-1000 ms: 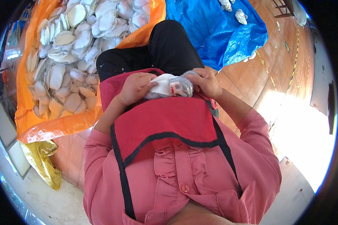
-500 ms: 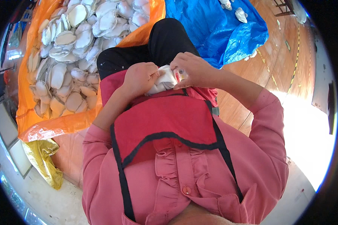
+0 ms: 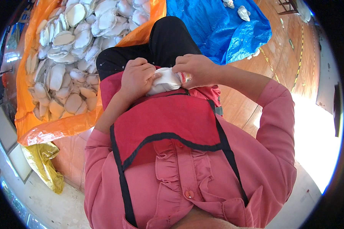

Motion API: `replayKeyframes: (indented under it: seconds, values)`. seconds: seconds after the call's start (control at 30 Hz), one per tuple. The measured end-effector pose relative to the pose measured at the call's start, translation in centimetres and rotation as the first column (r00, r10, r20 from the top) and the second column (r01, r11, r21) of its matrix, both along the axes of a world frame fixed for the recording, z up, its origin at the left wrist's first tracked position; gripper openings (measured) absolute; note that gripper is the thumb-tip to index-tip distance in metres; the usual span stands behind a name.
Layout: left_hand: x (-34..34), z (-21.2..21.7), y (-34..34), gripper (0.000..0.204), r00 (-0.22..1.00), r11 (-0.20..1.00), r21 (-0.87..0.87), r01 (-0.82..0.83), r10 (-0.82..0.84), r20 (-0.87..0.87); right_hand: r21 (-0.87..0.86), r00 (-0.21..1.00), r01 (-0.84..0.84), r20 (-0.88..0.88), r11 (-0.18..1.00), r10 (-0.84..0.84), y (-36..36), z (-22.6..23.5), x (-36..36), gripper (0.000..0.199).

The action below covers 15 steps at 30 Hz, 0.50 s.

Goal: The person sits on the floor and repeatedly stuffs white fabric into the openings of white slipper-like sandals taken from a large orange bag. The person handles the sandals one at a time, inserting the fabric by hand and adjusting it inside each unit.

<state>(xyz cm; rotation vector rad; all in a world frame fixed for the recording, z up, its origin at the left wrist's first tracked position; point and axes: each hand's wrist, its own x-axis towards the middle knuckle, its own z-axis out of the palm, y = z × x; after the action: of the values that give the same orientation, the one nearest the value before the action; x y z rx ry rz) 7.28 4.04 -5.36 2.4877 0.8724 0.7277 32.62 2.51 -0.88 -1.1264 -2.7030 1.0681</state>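
Observation:
Over my lap I hold a soft white fabric piece (image 3: pixel 166 81) between both hands. My left hand (image 3: pixel 137 76) grips its left end, with thumb and fingers pinched on the cloth. On the other side, my right hand (image 3: pixel 195 69) has its fingers closed on the right end. A patch with red and other small colours shows there, partly covered by the fingers. Folds run across the white cloth, and its full shape is hidden. Beneath it lies my red apron (image 3: pixel 166 126) with black edging.
A large heap of flat, rounded white pieces (image 3: pixel 73 40) lies in an orange sheet (image 3: pixel 57 129) at the left. Ahead on the right, a blue sheet (image 3: pixel 214 30) carries a few small white pieces (image 3: pixel 243 13). A yellow bag (image 3: pixel 44 168) sits at the lower left on the floor.
My left hand has turned, its fingers raised and bent over more. The white piece looks rounder and fuller, and less of the coloured patch shows beside my right hand.

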Motion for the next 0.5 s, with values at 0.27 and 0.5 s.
replayKeyframes:
  seconds: [0.27, 0.5]
  values:
    - [-1.8, 1.7, 0.1, 0.019, 0.999, 0.973, 0.23, 0.035, -0.039, 0.012, -0.048, 0.939, 0.089, -0.328, 0.995, -0.1, -0.1, 0.2, 1.4, 0.049]
    - [-3.0, 1.3, -0.9, 0.018, 0.997, 0.974, 0.22, 0.047, -0.058, 0.043, -0.116, 0.83, 0.175, -0.517, 0.978, -0.21, -1.0, -0.8, 2.0, 0.049]
